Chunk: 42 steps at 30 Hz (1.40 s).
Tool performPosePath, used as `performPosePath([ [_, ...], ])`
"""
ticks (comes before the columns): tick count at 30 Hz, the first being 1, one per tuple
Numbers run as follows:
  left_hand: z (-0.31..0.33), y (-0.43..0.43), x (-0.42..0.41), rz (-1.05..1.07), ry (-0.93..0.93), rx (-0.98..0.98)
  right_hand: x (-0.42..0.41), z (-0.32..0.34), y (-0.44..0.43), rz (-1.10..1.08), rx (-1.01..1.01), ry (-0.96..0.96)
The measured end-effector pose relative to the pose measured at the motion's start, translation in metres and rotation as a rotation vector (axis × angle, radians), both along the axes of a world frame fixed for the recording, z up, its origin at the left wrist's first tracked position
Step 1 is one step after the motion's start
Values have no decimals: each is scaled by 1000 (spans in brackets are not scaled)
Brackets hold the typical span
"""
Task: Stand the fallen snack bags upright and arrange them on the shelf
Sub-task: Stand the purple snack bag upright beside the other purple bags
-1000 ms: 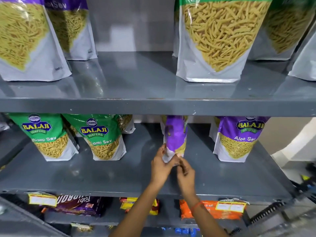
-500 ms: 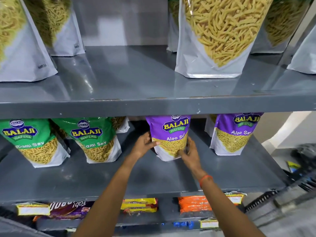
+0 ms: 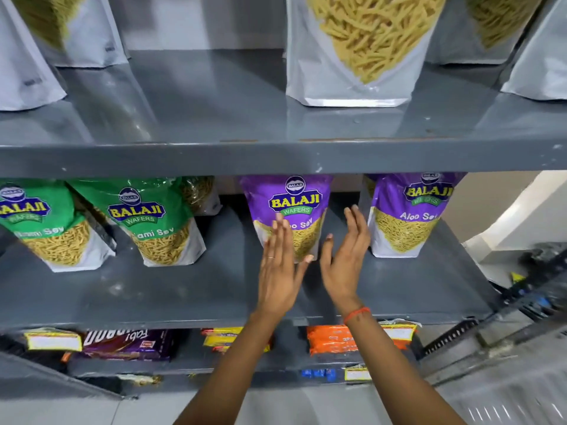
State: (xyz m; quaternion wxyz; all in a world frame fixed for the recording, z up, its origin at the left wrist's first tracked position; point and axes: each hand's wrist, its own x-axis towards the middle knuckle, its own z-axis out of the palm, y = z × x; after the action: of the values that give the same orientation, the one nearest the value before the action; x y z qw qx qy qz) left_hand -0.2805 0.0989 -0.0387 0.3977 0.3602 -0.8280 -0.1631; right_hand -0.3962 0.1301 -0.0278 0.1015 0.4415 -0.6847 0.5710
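Note:
A purple Aloo Sev bag (image 3: 291, 204) stands upright in the middle of the grey middle shelf (image 3: 153, 296), label facing me. My left hand (image 3: 280, 265) is flat and open just in front of its lower left, fingers spread, holding nothing. My right hand (image 3: 345, 256) is open to the right of the bag, palm turned toward it, not gripping. A second purple Aloo Sev bag (image 3: 408, 213) stands upright to the right. Two green sev bags (image 3: 150, 222) (image 3: 46, 228) stand upright on the left.
The upper shelf (image 3: 276, 157) carries large white bags of yellow sev (image 3: 359, 50). Below the middle shelf lie flat packets: a dark purple one (image 3: 129, 345), yellow ones (image 3: 221, 338) and an orange one (image 3: 331, 338). A white wall and dark clutter are at the right.
The purple bag was turned from edge-on to label-forward and set upright. Both hands then let go of it and drew back, fingers spread.

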Motion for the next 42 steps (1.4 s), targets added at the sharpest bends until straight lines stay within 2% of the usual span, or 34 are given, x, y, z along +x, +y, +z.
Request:
performPosePath([
  [4,1,29,-63,-132,70,45,-48,1,30,-35,-38,54],
  [7,-6,42,-116,-203,155,248,-101,-8,56,-123,-2,-114],
  [9,-12,35,-148,-161,174,421,-143,-16,69,-132,139,-246],
  [12,-19,8,-180,-159,40,688,-198,-20,76,156,439,-380],
  [15,-21,-1,-194,-225,11,868,-234,-16,76,485,519,-524],
  [17,-21,2,-194,-178,20,880,-244,-17,78,571,543,-568],
  [21,-32,35,-181,-160,56,877,-244,-32,107,582,534,-562],
  [26,-49,95,-156,-140,-12,690,-233,-57,162,521,524,-493],
  [30,-50,114,-152,-185,42,764,-229,-60,183,534,508,-531],
  [42,-40,120,-152,-204,24,811,-228,-56,191,545,549,-556],
])
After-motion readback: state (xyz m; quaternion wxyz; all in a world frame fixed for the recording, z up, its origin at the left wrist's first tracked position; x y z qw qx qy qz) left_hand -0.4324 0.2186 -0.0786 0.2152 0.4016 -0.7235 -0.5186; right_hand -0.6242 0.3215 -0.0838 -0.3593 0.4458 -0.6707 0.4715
